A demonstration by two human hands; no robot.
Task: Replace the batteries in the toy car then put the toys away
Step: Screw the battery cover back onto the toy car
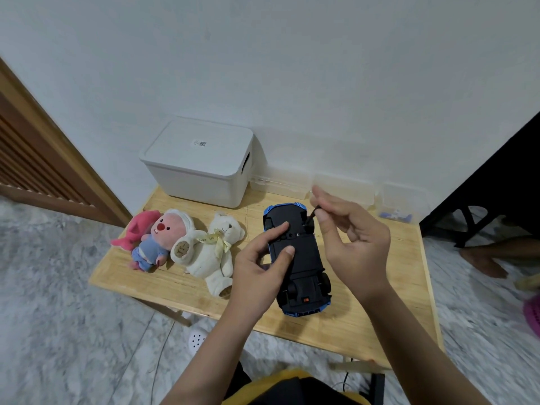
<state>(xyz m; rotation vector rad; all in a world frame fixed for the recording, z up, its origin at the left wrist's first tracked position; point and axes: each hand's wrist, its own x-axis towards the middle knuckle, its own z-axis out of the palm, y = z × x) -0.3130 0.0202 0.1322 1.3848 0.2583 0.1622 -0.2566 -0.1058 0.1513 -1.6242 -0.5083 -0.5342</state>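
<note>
A blue toy car (304,258) lies upside down on the wooden table (350,323), its black underside up. My left hand (263,264) grips the car's left side, thumb and forefinger pressing on the underside. My right hand (347,235) pinches a small black screwdriver (310,215) whose tip points down at the underside near the car's far wheel. A pink plush (157,238) and a white teddy bear (213,252) lie to the left of the car.
A white lidded storage box (201,159) stands at the table's back. Clear plastic containers (342,185) line the wall to its right, one with small blue items (394,215). Another person's foot (485,255) is on the floor at right.
</note>
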